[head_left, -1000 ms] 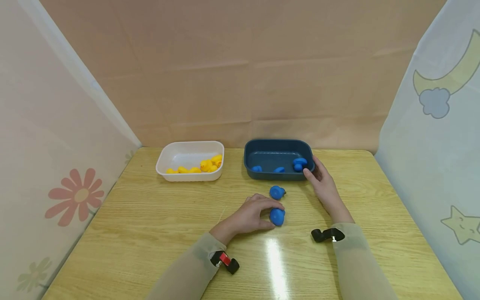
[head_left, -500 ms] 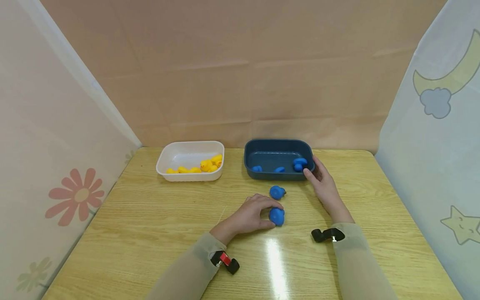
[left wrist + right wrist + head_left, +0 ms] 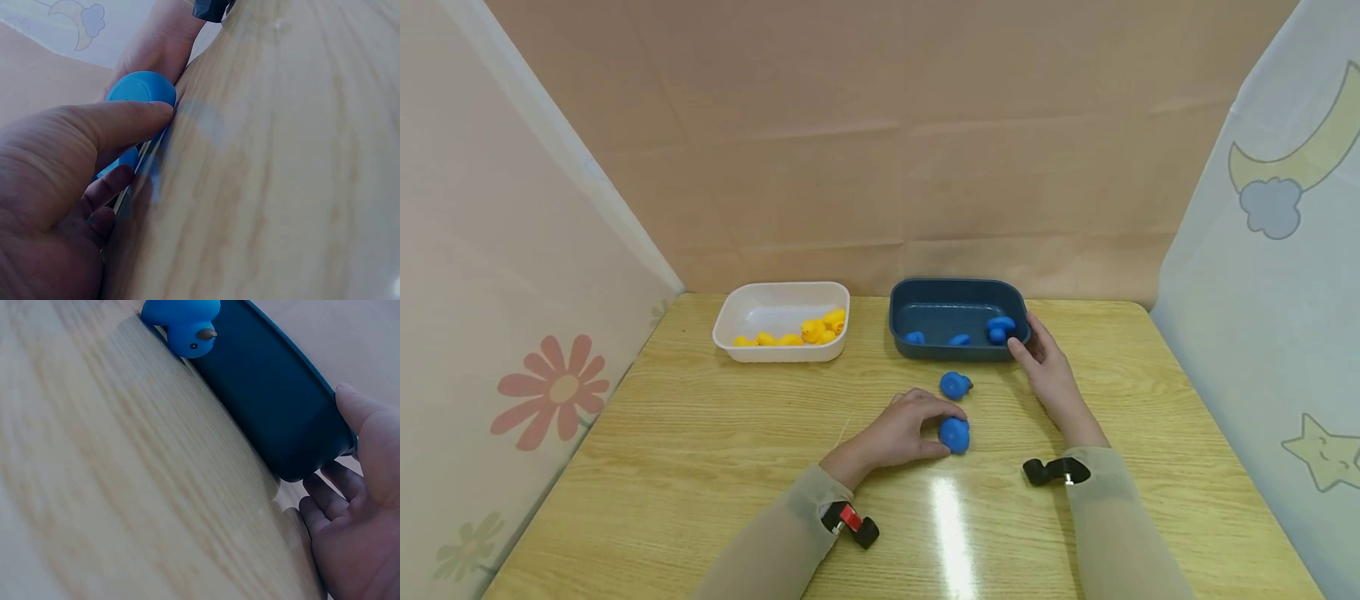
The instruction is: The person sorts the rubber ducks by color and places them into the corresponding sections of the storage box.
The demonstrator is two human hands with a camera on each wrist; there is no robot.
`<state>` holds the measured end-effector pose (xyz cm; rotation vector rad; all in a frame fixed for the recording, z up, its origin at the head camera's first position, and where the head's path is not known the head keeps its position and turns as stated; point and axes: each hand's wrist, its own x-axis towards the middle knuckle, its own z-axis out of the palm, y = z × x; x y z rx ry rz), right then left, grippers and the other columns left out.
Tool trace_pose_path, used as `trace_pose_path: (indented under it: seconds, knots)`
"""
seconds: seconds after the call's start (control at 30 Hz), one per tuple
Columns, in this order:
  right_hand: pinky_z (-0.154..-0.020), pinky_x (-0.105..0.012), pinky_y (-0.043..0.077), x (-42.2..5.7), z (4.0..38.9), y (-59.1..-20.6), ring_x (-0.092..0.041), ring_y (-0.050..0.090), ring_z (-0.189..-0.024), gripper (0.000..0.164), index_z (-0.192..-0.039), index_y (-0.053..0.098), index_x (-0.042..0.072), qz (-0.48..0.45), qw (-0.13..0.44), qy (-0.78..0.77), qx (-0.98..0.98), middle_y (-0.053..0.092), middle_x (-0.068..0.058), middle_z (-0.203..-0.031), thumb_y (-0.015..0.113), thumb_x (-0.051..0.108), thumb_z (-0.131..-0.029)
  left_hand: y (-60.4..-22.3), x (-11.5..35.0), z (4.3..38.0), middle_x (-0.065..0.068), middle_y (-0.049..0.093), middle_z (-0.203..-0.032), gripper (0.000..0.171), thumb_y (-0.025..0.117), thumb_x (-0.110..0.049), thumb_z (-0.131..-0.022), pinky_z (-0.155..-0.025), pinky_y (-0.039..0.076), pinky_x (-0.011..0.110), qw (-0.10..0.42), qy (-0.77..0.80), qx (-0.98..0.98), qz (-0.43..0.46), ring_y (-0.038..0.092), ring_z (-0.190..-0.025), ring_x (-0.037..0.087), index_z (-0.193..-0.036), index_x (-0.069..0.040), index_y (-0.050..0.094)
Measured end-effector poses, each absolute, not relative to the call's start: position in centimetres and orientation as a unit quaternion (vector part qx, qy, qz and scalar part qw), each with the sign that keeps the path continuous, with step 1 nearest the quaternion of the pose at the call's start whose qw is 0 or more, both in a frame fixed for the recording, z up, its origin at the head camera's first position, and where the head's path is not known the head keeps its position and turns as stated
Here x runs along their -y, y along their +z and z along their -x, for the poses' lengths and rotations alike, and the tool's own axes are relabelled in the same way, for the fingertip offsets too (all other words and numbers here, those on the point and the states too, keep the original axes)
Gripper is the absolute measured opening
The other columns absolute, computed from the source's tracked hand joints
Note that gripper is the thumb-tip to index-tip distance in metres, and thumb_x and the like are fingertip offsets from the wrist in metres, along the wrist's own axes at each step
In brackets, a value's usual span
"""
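Observation:
My left hand (image 3: pixel 898 429) holds a blue rubber duck (image 3: pixel 955 436) on the table, thumb on its near side and fingers on its far side. In the left wrist view the thumb lies against this duck (image 3: pixel 140 86). Just beyond it a second blue duck (image 3: pixel 953 385) lies on the table, apart from both hands; its beak and eye show in the right wrist view. My right hand (image 3: pixel 1048 379) grips the right end of a dark blue bin (image 3: pixel 951 353), thumb at the rim and fingers outside. Several blue ducks (image 3: pixel 997 327) are inside the bin.
A white bin (image 3: pixel 782 355) with several yellow ducks (image 3: pixel 812 331) stands left of the dark blue one, with a gap between them. Both are near the back edge of the wooden table (image 3: pixel 700 450). Fabric screens stand behind and at both sides.
Almost nothing differs. The held blue duck has shifted only very slightly in my left hand, and my right hand stays on the bin.

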<state>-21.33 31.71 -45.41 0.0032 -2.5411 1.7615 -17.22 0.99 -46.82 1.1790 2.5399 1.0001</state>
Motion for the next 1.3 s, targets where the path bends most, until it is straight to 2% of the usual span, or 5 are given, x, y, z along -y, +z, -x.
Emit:
trace_pose_path:
  seconds: [0.2, 0.47, 0.83, 1.03, 1.3]
  knots:
    - [-0.131, -0.061, 0.021, -32.0, 21.9, -46.3, -0.041, 0.016, -0.167, 0.080, -0.179, 0.009, 0.022, -0.004, 0.030, 0.566, 0.824, 0.012, -0.016, -0.183, 0.057, 0.039, -0.117, -47.0, -0.9, 17.3, -0.020, 0.067, -0.145, 0.050, 0.091, -0.030, -0.096, -0.113, 0.039, 0.039, 0.083, 0.338, -0.850, -0.396, 0.053, -0.137, 0.010, -0.142, -0.032, 0.072]
    - [-0.131, -0.062, 0.020, -30.9, 20.3, -43.6, -0.044, 0.016, -0.166, 0.084, -0.179, 0.011, 0.013, 0.000, 0.022, 0.572, 0.820, 0.013, -0.020, -0.182, 0.059, 0.041, -0.116, -46.8, -0.8, 17.2, -0.014, 0.070, -0.141, 0.049, 0.085, -0.038, -0.100, -0.109, 0.044, 0.035, 0.070, 0.364, -0.847, -0.382, 0.056, -0.126, 0.012, -0.146, -0.027, 0.070]
    - [-0.131, -0.062, 0.020, -30.4, 20.0, -42.9, -0.045, 0.017, -0.166, 0.085, -0.179, 0.010, 0.012, -0.007, 0.020, 0.580, 0.815, 0.013, -0.021, -0.182, 0.060, 0.040, -0.116, -45.4, -0.4, 17.5, -0.006, 0.072, -0.139, 0.047, 0.088, -0.029, -0.098, -0.099, 0.049, 0.037, 0.017, 0.418, -0.847, -0.329, 0.058, -0.117, 0.019, -0.142, -0.022, 0.071]
    - [-0.131, -0.062, 0.021, -30.8, 20.4, -43.5, -0.044, 0.017, -0.166, 0.083, -0.179, 0.010, 0.013, -0.008, 0.018, 0.580, 0.814, 0.013, -0.021, -0.182, 0.059, 0.038, -0.116, -44.4, -0.2, 17.6, -0.005, 0.073, -0.137, 0.045, 0.088, -0.027, -0.098, -0.098, 0.052, 0.039, -0.005, 0.435, -0.848, -0.304, 0.060, -0.120, 0.026, -0.140, -0.019, 0.074]
    - [-0.131, -0.062, 0.022, -30.8, 20.4, -43.5, -0.044, 0.018, -0.166, 0.083, -0.179, 0.011, 0.013, -0.006, 0.020, 0.579, 0.815, 0.014, -0.021, -0.182, 0.059, 0.038, -0.116, -42.7, -0.3, 17.6, -0.002, 0.074, -0.136, 0.045, 0.087, -0.033, -0.099, -0.097, 0.054, 0.040, -0.040, 0.423, -0.862, -0.277, 0.064, -0.121, 0.032, -0.139, -0.017, 0.074]
